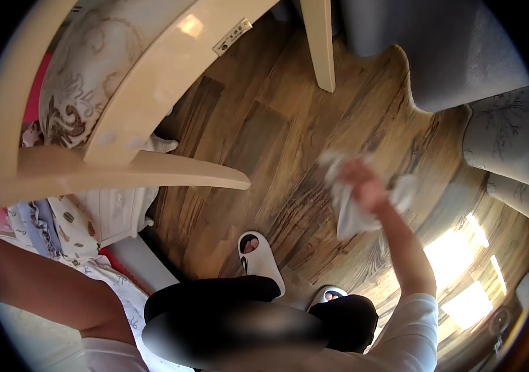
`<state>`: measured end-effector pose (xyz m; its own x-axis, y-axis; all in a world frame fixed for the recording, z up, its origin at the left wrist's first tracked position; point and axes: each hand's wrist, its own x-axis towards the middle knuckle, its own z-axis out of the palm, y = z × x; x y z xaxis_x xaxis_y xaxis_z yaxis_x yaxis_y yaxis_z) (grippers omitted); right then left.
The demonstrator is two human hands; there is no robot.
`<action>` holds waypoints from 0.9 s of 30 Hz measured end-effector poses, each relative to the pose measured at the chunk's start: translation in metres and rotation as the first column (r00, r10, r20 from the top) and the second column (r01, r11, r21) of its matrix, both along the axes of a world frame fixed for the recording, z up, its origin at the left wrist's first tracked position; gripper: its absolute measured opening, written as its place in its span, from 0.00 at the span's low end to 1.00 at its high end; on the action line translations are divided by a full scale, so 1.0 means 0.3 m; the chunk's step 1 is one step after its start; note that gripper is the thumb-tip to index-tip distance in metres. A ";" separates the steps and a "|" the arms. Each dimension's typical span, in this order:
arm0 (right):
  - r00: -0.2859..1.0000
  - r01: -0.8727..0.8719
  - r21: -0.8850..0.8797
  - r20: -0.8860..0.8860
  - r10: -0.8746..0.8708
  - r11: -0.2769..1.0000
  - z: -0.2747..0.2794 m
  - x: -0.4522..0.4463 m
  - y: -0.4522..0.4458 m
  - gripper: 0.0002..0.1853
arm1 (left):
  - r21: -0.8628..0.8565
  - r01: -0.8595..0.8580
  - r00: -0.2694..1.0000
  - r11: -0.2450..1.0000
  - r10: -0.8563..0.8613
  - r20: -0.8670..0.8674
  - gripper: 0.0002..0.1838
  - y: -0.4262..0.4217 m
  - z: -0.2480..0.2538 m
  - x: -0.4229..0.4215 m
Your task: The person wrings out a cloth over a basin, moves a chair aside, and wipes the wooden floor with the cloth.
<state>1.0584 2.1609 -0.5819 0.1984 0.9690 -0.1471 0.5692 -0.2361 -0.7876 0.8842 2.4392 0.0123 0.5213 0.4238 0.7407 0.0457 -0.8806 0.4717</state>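
My right hand [364, 183] is smeared by motion over the wooden floor [289, 149], with a white cloth [354, 217] bunched under and around its fingers. Loose parts of the cloth hang out on both sides of the hand. My left arm [47, 279] reaches to the left edge of the view, where its hand cannot be seen. Close to that arm is a cream wooden chair [171, 170], its curved legs or rails crossing the upper left. A small label [232, 37] is stuck on one of its parts.
A bed with patterned bedding [75, 223] and a white carved cabinet [118, 211] stand at left. Grey curtains [438, 56] reach the floor at upper right. My feet, in white slippers [263, 263], are below. Sunlight patches [466, 304] lie at lower right.
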 end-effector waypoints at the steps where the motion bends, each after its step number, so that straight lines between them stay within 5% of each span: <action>1: 0.947 0.024 0.202 0.309 -0.087 0.979 -0.015 0.139 0.022 0.33 | 0.040 -0.014 1.000 0.999 0.014 0.018 0.40 -0.028 -0.052 -0.004; 4: 0.824 0.384 0.209 0.362 -0.436 0.899 -0.021 0.354 0.124 0.38 | 0.091 -0.172 0.975 0.981 0.156 0.159 0.41 -0.005 -0.048 -0.059; 7: 0.755 0.364 0.174 0.520 -0.399 0.915 -0.115 0.369 0.265 0.41 | 0.027 -0.228 0.939 0.973 0.212 0.272 0.42 -0.022 -0.083 -0.135; 13: 0.943 -0.131 0.153 0.325 0.075 0.980 -0.064 -0.038 0.496 0.31 | -0.054 -0.101 0.966 0.993 0.111 0.234 0.41 -0.048 -0.133 -0.138; 17: 0.819 -0.518 0.171 0.380 0.429 0.838 -0.088 -0.351 0.398 0.25 | -0.042 -0.028 0.982 0.999 0.035 0.186 0.40 -0.010 -0.089 -0.115; 18: 0.787 -0.583 0.266 0.419 0.453 0.767 -0.229 -0.458 0.325 0.24 | -0.031 -0.026 0.986 0.999 0.031 0.163 0.40 -0.009 -0.083 -0.123; 20: 0.763 -0.644 0.306 0.325 0.558 0.701 -0.225 -0.514 0.142 0.23 | -0.071 -0.014 0.988 0.997 0.025 0.152 0.40 -0.053 -0.107 -0.101; 21: 0.754 -0.656 0.257 0.179 0.632 0.710 -0.081 -0.468 0.059 0.24 | -0.091 -0.010 0.989 0.996 0.023 0.147 0.40 -0.072 -0.128 -0.086; 23: 0.902 -0.430 0.119 0.007 0.433 0.895 -0.059 -0.385 -0.087 0.21 | 0.048 -0.087 0.989 0.995 0.081 0.124 0.40 -0.075 -0.183 -0.061; 24: 0.951 -0.299 -0.112 0.043 0.306 0.948 -0.003 -0.326 -0.110 0.27 | 0.043 -0.102 0.989 0.994 0.097 0.111 0.40 -0.071 -0.193 -0.062; 25: 0.925 -0.193 0.011 0.335 0.178 0.981 0.030 -0.278 -0.117 0.35 | 0.038 -0.117 0.989 0.992 0.113 0.098 0.40 -0.068 -0.203 -0.064; 27: 0.958 -0.045 -0.005 0.284 0.045 0.999 0.043 -0.263 -0.085 0.44 | -0.139 -0.066 0.994 0.988 0.078 0.077 0.39 -0.076 -0.187 -0.088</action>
